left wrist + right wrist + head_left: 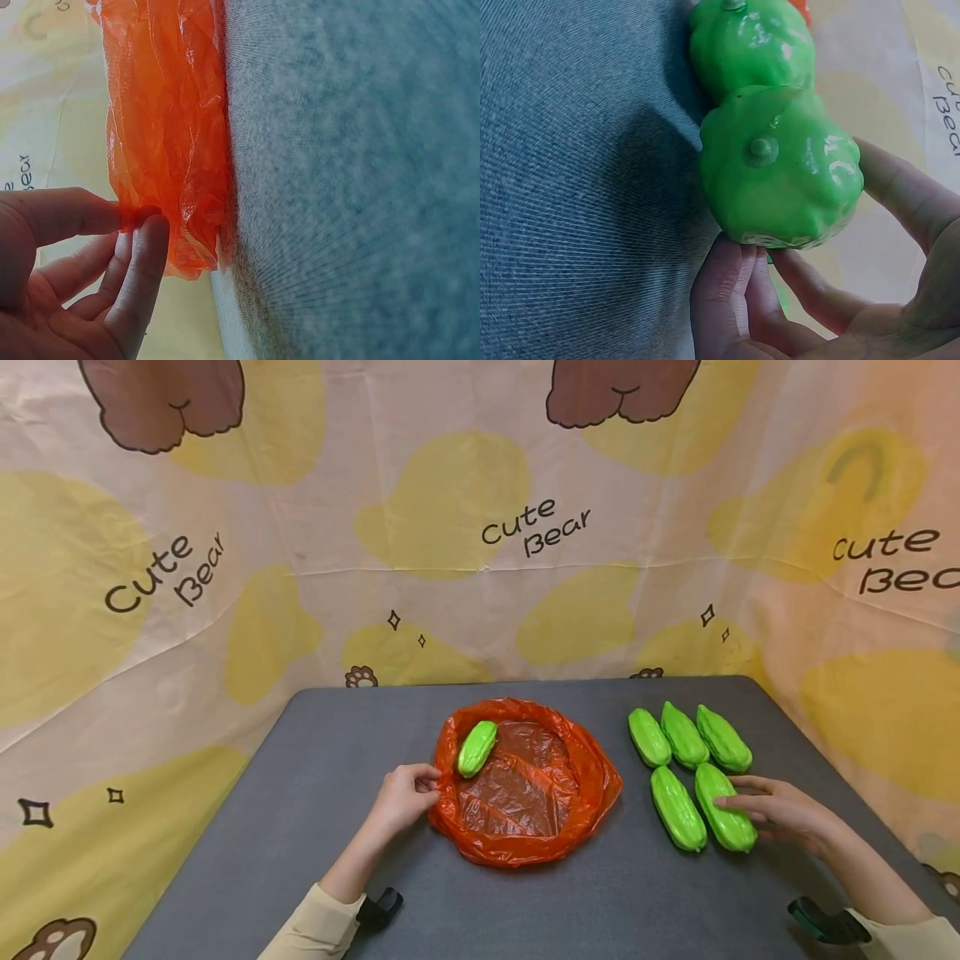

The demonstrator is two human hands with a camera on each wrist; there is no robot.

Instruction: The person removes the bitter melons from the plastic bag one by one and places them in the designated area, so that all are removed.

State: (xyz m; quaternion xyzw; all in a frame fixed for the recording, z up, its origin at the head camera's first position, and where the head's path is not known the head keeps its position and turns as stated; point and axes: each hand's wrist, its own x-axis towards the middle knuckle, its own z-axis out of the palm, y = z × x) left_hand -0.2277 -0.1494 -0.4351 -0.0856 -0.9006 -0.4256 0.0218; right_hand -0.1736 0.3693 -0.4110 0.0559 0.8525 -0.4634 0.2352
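Observation:
My left hand (405,795) pinches the left rim of a red plastic bag (512,850), which lies wide open with its edge rolled down. In the left wrist view, thumb and fingertips meet on the thin film of the bag (166,112). One green bitter melon (477,749) leans inside against the bag's left wall. Over on the right, my right hand (798,817) grips the nearest right bitter melon (729,827). The right wrist view shows thumb and fingers on opposite sides of this bitter melon (780,187), its stem end facing the camera.
Beside the gripped one lies another bitter melon (677,810). Behind them a row of three includes a left one (649,737), a middle one (683,735) and a right one (723,739). The grey table (322,760) meets a printed cloth backdrop (450,485).

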